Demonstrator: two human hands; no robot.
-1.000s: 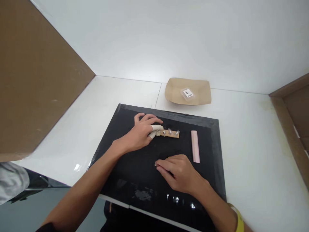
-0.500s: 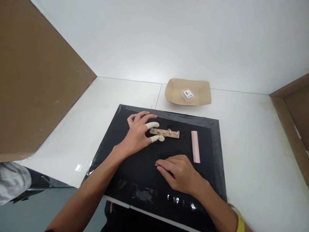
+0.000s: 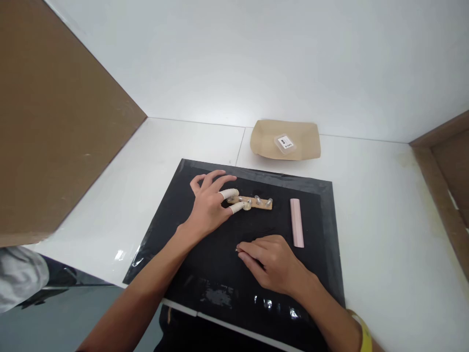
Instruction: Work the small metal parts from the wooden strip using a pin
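My left hand (image 3: pixel 209 208) wears white finger cots on the thumb and index finger. Those two digits straddle and press the left part of a narrow wooden strip (image 3: pixel 266 206); the other fingers stand spread above. Along the strip sit several small clear, silvery pieces (image 3: pixel 258 200), some tilted. A round cream lump (image 3: pixel 247 206) shows at the thumb tip; I cannot tell whether it belongs to the cot. Nearer to me, my right hand (image 3: pixel 273 261) rests on the black mat (image 3: pixel 205 254), thumb and index finger pinching a tiny shiny thing (image 3: pixel 237 250), mostly hidden.
A pink faceted bar (image 3: pixel 297 223) lies on the mat's right side. Behind the mat, a brown paper tray (image 3: pixel 309 142) holds a small clear labelled case (image 3: pixel 285 143). Brown panels border the white table (image 3: pixel 377 220) on both sides, with a white wall at the back.
My left index finger and thumb have closed in on the strip, the thumb moving up against its near edge. My right hand has stayed in place.
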